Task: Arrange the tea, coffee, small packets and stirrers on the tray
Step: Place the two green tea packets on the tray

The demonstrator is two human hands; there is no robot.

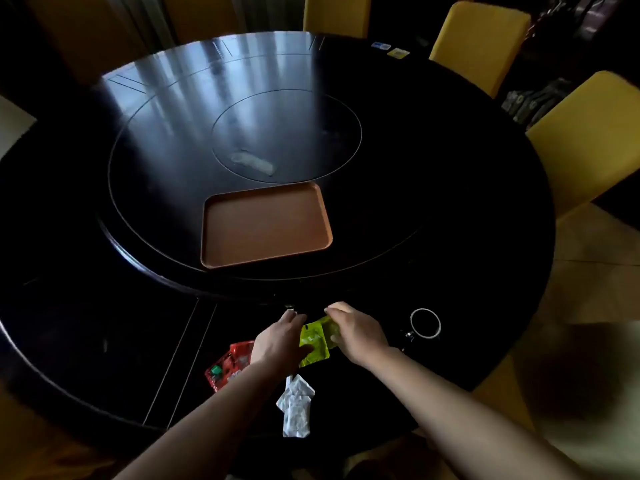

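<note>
A brown rectangular tray (265, 225) lies bare on the raised turntable of a dark round table. Near the table's front edge, my left hand (278, 341) and my right hand (356, 332) both grip yellow-green packets (315, 342) from either side. Red packets (230, 363) lie just left of my left hand, partly hidden by the wrist. Several white small packets (296, 407) sit in a pile closer to me, between my forearms. Something small and dark lies past my left fingertips; I cannot tell what it is.
A dark cup with a white rim (425, 323) stands right of my right hand. A clear wrapper (252, 162) lies on the inner disc of the turntable (145, 188). Small blue and yellow packets (389, 50) lie at the far edge. Yellow chairs (481, 39) ring the table.
</note>
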